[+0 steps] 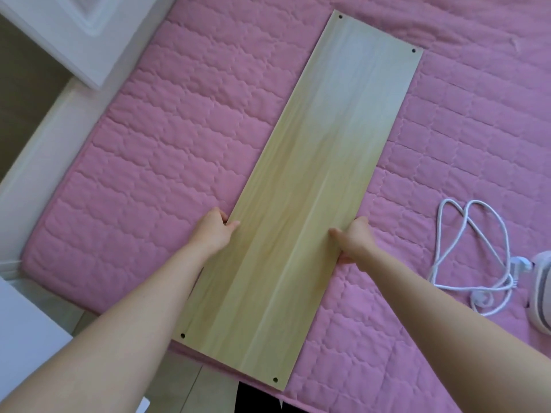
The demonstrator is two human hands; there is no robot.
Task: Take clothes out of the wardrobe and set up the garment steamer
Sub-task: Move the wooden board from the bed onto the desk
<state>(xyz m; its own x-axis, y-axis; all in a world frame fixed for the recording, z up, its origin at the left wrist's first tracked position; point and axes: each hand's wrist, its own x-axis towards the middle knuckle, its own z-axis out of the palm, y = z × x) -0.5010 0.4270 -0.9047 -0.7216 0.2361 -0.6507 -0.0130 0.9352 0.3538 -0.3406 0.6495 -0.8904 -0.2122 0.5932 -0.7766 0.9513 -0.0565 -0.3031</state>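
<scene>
A long pale wooden board (313, 189) lies lengthwise on a bed covered with a pink quilted bedspread (155, 150), running from the lower middle of the frame up toward the upper right, with a small dark hole near each of its four corners. Its near end reaches past the edge of the bed at the bottom of the frame. The left hand (213, 231) grips the board's left long edge, thumb on top of the wood and fingers curled under the edge. The right hand (354, 239) grips the opposite long edge in the same way, thumb lying on the top face and the other fingers tucked beneath. Both bare forearms stretch in from the lower corners. At the right of the frame, well apart from the board, a white power cord (465, 254) lies in loose loops on the bedspread, ending at a white plug (520, 265). Just beside it, cut off by the right edge, sits the white body of the garment steamer (541, 290). A white bed frame (32, 174) borders the mattress on the left, and a white panelled door (74, 31) fills the upper left corner.
</scene>
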